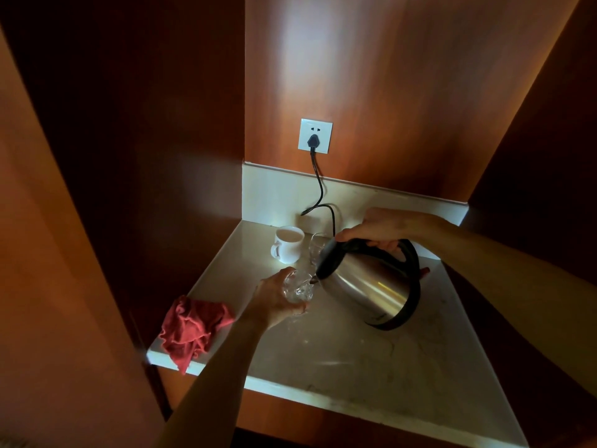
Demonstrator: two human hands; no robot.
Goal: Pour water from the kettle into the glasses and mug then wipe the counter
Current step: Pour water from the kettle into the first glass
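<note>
Spout of the tilted stainless-steel kettle with black handle (pixel 371 286), gripped by the right hand (pixel 378 227), meets the rim of the clear glass (pixel 298 291) the left hand (pixel 274 302) clasps at frame centre, kettle to the glass's right.

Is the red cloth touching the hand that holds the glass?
Apart. In the head view the red cloth lies at the counter's left edge, and a strip of bare counter shows between it and the left hand gripping the glass.

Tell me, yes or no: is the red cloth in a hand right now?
No; the red cloth lies on the counter's left edge, untouched by either hand.
</note>
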